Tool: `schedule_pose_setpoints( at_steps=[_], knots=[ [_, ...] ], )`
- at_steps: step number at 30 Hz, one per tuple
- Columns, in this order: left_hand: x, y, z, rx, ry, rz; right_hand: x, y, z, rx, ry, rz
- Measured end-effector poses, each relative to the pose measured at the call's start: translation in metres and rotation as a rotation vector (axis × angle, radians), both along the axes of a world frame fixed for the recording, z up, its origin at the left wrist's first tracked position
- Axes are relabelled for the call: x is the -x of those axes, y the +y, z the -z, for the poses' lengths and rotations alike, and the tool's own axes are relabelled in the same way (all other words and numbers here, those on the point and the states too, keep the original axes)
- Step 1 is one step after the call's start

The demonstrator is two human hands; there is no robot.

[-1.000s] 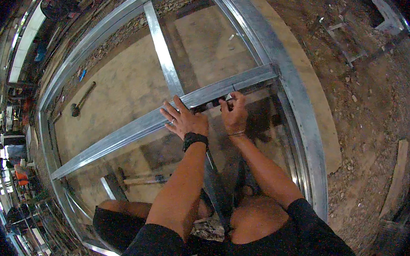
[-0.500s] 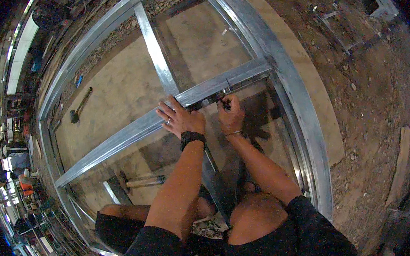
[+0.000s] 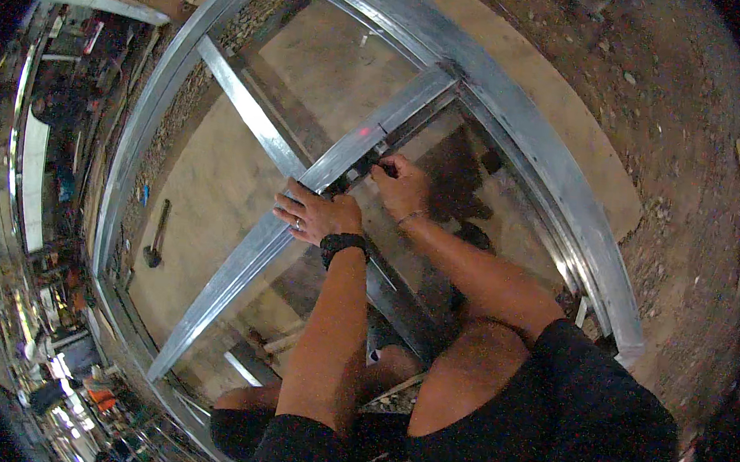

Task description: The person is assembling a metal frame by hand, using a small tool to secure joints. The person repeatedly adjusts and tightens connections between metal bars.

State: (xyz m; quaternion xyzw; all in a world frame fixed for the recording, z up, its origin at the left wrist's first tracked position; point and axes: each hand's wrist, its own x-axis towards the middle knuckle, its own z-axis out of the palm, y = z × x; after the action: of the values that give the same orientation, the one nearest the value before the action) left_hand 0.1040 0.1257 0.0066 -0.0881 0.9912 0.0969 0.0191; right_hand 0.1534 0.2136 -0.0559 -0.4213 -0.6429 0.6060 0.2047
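Note:
A galvanised metal bar (image 3: 222, 287) crosses a large curved frame made of similar metal. My left hand (image 3: 317, 215), wearing a ring and a dark wristband, rests across the top of this bar with its fingers spread, close to where a second bar (image 3: 252, 122) meets it. Just right of it, my right hand (image 3: 402, 190) is closed at the bar's near side. Its fingertips pinch a small dark piece whose kind I cannot make out. A small red light spot (image 3: 364, 131) shows on the bar above them.
The frame's wide outer rail (image 3: 558, 195) curves along the right. A hammer (image 3: 157, 234) lies on the brown board (image 3: 206, 190) inside the frame at left. My bent knees are below the bar. Dirt and debris (image 3: 698, 198) cover the ground at right; cluttered racks stand far left.
The view has turned, so the frame appears tilted more steeply. Both hands stay in about the same places on the bar. A red light spot now shows on the bar.

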Motion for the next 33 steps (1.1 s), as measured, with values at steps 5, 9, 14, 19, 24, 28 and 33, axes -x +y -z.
schedule_pose_setpoints(
  at_steps=[5,9,14,19,24,28,33],
  knots=[
    [-0.002,0.006,-0.002,-0.006,0.022,0.006,-0.002,0.004,0.011,-0.148,0.017,-0.114],
    [-0.003,0.004,-0.001,0.005,0.024,0.025,0.001,0.001,0.017,-0.19,0.052,-0.145],
    [-0.002,0.005,-0.001,0.002,0.036,0.019,0.0,0.001,0.014,-0.335,0.095,-0.129],
    [-0.002,0.004,0.002,-0.014,0.048,0.033,-0.002,0.006,0.012,-0.461,0.105,-0.164],
    [-0.001,-0.001,0.006,-0.021,0.062,0.033,-0.001,0.006,0.005,-0.418,0.097,-0.21],
    [-0.002,0.004,0.001,-0.045,0.063,0.021,0.0,0.008,0.011,-0.52,0.119,-0.175],
    [-0.001,0.006,0.0,-0.029,0.066,0.017,0.002,0.007,0.023,-0.439,0.13,-0.174]
  ],
)
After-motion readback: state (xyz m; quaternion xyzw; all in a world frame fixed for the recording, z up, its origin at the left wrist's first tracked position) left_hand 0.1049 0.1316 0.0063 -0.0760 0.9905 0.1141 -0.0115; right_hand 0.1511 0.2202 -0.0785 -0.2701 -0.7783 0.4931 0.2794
